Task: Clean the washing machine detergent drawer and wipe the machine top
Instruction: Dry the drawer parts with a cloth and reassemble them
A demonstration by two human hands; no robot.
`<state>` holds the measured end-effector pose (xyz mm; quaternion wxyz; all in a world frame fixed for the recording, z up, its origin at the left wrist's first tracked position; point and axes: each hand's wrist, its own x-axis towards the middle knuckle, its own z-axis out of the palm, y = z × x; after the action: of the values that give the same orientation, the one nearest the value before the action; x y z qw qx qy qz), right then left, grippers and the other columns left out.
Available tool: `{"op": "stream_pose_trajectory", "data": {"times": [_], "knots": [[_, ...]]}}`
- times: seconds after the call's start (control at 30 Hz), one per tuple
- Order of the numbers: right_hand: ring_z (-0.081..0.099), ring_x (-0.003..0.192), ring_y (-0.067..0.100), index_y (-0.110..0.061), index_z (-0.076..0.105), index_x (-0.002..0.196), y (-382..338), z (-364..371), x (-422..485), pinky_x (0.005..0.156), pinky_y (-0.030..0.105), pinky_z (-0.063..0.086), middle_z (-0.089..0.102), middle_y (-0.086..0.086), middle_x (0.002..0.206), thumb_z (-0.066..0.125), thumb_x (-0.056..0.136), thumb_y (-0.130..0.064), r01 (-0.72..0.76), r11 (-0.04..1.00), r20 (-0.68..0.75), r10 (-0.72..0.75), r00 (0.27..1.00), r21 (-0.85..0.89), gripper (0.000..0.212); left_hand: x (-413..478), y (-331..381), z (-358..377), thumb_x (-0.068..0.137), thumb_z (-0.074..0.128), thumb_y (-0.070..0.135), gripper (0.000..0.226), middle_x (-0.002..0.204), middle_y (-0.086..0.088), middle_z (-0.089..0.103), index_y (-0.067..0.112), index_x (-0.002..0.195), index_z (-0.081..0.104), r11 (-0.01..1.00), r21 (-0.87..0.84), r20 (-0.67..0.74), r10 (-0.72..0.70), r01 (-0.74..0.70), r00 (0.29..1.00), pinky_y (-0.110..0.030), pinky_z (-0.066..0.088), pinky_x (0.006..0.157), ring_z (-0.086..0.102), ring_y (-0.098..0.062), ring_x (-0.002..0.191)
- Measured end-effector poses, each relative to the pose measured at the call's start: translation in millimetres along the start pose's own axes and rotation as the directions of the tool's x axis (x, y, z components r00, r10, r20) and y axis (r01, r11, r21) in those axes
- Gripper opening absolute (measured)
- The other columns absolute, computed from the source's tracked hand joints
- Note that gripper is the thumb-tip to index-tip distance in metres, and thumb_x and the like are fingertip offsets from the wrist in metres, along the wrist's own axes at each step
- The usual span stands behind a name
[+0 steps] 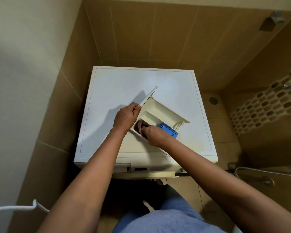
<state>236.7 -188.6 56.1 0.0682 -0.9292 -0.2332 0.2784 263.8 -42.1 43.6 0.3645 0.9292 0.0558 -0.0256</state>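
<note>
**Item:** cream moulded-plastic detergent drawer (160, 111), out of the machine and lying aslant on the flat white machine top (118, 84).

**Hold:** We steady it with our left hand (125, 117), whose fingers curl round the lower end of the drawer's thin front panel (149, 96). The panel runs up and away from those fingertips. Our right hand (155, 135) is bunched round a dull pink cloth (139, 126), pressed into the compartment nearest the left fingers. Just beyond the right knuckles sits a blue plastic insert (169, 131), seated in the drawer's middle section.

**Handling, as we judge it:**
- The drawer is light, stiff and hollow.
- Its thin walls and partition ribs are likely to flex or crack if levered.
- It is probably slick wherever detergent residue or water lies.
- The best hold is the front panel or the long side walls. We avoid the blue insert, which looks removable and may lift out.
- The cloth is soft and should conform to the corners.

**Also present:** what looks like the open drawer slot (123, 169) on the machine front, below our forearms.
</note>
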Motion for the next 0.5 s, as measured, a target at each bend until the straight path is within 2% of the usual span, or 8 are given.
{"op": "stream_pose_trajectory", "data": {"times": [0.1, 0.23, 0.33, 0.37, 0.5], "knots": [[0.064, 0.082, 0.031, -0.005, 0.06, 0.106, 8, 7, 2, 0.068, 0.036, 0.051, 0.066, 0.015, 0.095, 0.046, 0.087, 0.002, 0.033, 0.999, -0.043, -0.032, 0.999, 0.021, 0.025, -1, 2, -1, 0.101, 0.036, 0.042, 0.035, 0.098, -0.004, 0.068, 0.021, 0.117, 0.059, 0.998, 0.069, -0.01, -0.002, 0.003, 1.0, -0.036, 0.047, 0.076, 0.06, -0.03, 0.095], [0.059, 0.078, 0.027, 0.0, 0.061, 0.107, 22, 1, -6, 0.069, 0.035, 0.051, 0.064, 0.017, 0.096, 0.048, 0.089, -0.002, -0.063, 0.994, 0.08, 0.07, 0.994, -0.085, 0.023, 1, 5, -1, 0.101, 0.033, 0.046, 0.037, 0.109, -0.001, 0.068, 0.026, 0.12, 0.057, 0.988, 0.154, 0.0, -0.028, 0.028, 1.0, -0.035, 0.045, 0.076, 0.06, -0.031, 0.101], [0.054, 0.075, 0.027, 0.004, 0.059, 0.105, 20, -8, -5, 0.056, 0.029, 0.044, 0.054, 0.014, 0.087, 0.045, 0.089, -0.001, -0.044, 0.991, 0.148, 0.063, 0.987, -0.127, 0.022, -1, 7, 2, 0.101, 0.035, 0.045, 0.035, 0.109, 0.001, 0.068, 0.026, 0.119, 0.058, 0.993, 0.113, 0.005, -0.035, 0.034, 0.999, -0.035, 0.046, 0.079, 0.06, -0.028, 0.102], [0.054, 0.074, 0.027, 0.004, 0.059, 0.105, 17, -10, -4, 0.053, 0.029, 0.042, 0.053, 0.014, 0.086, 0.046, 0.089, -0.001, -0.023, 0.992, 0.132, 0.04, 0.99, -0.123, 0.022, -2, 8, 3, 0.101, 0.037, 0.044, 0.034, 0.108, 0.0, 0.069, 0.025, 0.119, 0.059, 0.995, 0.09, 0.002, -0.035, 0.035, 0.999, -0.034, 0.046, 0.079, 0.061, -0.028, 0.102], [0.062, 0.083, 0.033, 0.004, 0.06, 0.102, 1, -12, 6, 0.061, 0.032, 0.042, 0.064, 0.019, 0.094, 0.049, 0.088, -0.005, 0.061, 0.992, -0.009, -0.062, 0.998, -0.108, 0.02, -1, 7, 3, 0.101, 0.04, 0.041, 0.034, 0.103, -0.003, 0.07, 0.021, 0.117, 0.062, 0.999, 0.029, -0.001, -0.028, 0.028, 1.0, -0.035, 0.048, 0.083, 0.062, -0.027, 0.101]]}}
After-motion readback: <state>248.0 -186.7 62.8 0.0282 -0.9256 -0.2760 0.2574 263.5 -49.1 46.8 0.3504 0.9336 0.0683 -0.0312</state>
